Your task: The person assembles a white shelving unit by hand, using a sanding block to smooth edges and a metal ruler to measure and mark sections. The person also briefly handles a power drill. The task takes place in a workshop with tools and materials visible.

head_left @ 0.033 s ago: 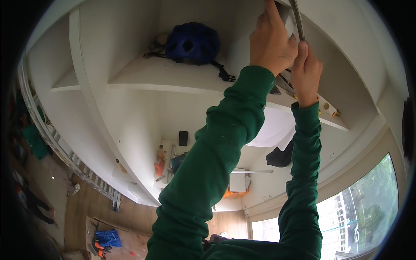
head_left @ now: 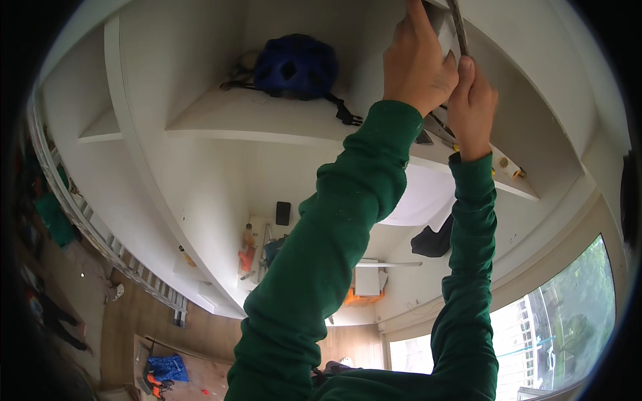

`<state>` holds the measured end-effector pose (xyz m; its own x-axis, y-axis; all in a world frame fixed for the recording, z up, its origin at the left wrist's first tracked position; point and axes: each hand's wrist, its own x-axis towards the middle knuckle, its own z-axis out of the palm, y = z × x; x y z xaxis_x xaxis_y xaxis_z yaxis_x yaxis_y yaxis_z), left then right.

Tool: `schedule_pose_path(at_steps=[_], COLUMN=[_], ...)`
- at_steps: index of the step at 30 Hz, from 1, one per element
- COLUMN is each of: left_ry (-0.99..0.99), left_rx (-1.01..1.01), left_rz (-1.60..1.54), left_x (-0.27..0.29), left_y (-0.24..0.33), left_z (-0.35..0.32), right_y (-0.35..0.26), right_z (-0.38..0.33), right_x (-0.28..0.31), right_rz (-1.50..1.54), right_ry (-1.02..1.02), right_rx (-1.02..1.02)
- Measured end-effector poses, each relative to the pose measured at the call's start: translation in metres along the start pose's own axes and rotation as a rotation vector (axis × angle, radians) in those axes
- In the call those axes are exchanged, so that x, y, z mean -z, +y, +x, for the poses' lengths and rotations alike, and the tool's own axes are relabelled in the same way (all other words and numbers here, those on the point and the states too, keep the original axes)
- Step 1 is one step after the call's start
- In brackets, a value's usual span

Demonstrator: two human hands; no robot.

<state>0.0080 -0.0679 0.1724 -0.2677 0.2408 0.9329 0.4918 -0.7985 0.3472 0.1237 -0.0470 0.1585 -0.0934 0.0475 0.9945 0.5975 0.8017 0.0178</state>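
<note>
My left hand [head_left: 416, 67] is raised to the upper edge of a white cupboard, index finger stretched upward and the other fingers bent. A grey-white surface shows just beside it; whatever its fingertips grip is hidden. Close on its right, my right hand [head_left: 473, 110] pinches the lower end of a long, thin, dark metal-looking strip [head_left: 457, 27] between thumb and fingers. The strip runs up past the top of the picture. Below the hands, a shelf [head_left: 515, 184] carries several small tools and yellow-tipped pieces, partly covered by my wrists.
A blue bicycle helmet [head_left: 296, 67] with dangling straps sits on the shelf to the left. Lower down are a black phone-like slab [head_left: 283, 214], an orange bottle-shaped thing [head_left: 247, 257] and a black cloth [head_left: 431, 242]. A ladder [head_left: 150, 284] stands left; a window [head_left: 555, 327] is lower right.
My right hand has shifted very slightly upward with the strip. My left hand stays almost where it was.
</note>
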Motion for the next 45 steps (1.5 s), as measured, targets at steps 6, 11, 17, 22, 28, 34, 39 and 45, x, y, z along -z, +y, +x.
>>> schedule_pose_path(at_steps=[6, 11, 17, 22, 28, 34, 39, 45], left_ry=[0.043, 0.076, -0.004, 0.003, 0.019, 0.096, 0.075, 0.084], left_rx=[-0.075, -0.125, -0.032, -0.075, -0.024, -0.228, -0.148, -0.197], left_rz=[0.000, -0.034, -0.066, -0.005, 0.024, 0.130, 0.106, 0.168], left_x=[-0.002, -0.002, 0.002, 0.003, 0.000, -0.004, -0.008, -0.004], left_y=[-0.003, -0.006, -0.004, -0.005, -0.007, -0.012, -0.014, -0.011], left_z=[0.003, 0.007, 0.010, 0.008, 0.011, 0.012, 0.013, 0.013], right_y=[-0.006, -0.003, -0.004, -0.007, -0.001, -0.004, -0.004, 0.001], right_z=[0.006, 0.009, 0.010, 0.001, -0.015, 0.001, 0.005, 0.008], right_x=[0.004, 0.005, 0.007, 0.011, 0.022, 0.013, 0.002, -0.004], right_rz=[0.015, 0.040, 0.008, 0.050, 0.129, 0.233, 0.101, 0.009], right_ry=[-0.078, -0.047, -0.045, -0.054, 0.055, -0.150, -0.163, -0.088], right_rx=[-0.169, -0.039, -0.106, -0.083, -0.085, -0.043, -0.046, -0.013])
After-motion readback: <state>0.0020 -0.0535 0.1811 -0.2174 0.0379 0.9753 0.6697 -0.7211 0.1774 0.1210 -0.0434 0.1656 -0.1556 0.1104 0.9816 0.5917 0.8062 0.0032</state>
